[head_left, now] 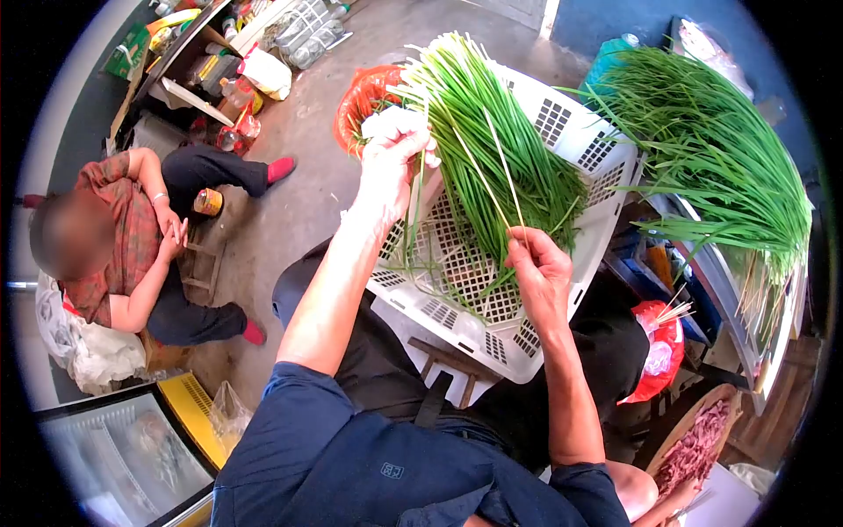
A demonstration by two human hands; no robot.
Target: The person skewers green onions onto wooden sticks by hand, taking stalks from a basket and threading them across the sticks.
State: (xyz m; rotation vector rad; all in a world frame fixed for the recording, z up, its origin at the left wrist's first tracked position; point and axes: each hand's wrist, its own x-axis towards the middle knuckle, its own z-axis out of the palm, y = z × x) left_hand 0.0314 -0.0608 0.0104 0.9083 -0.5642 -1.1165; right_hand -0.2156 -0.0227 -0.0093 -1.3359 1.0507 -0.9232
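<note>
Over the crate (562, 132): both forearms reach forward.
Left hand (397, 139): fingers curled, grip closed on thin stalks (415, 198).
Right hand (540, 268): lower, grip pinching sticks (504, 171) by their ends.
Chives (518, 145): in the crate, between the hands.

Dress of the seated person, as seen from where I stand. Behind both hands, a navy shirt (351, 457), its front bearing a small square emblem (392, 471) in pale blue outline. Well behind the left hand (397, 140), the hem of a short left sleeve (307, 400); well behind the right hand (537, 270), a matching right sleeve (584, 492). Nearer the grip than the shirt, black trousers (369, 342) and a flat, dark strap (433, 400) at the waist.
</note>
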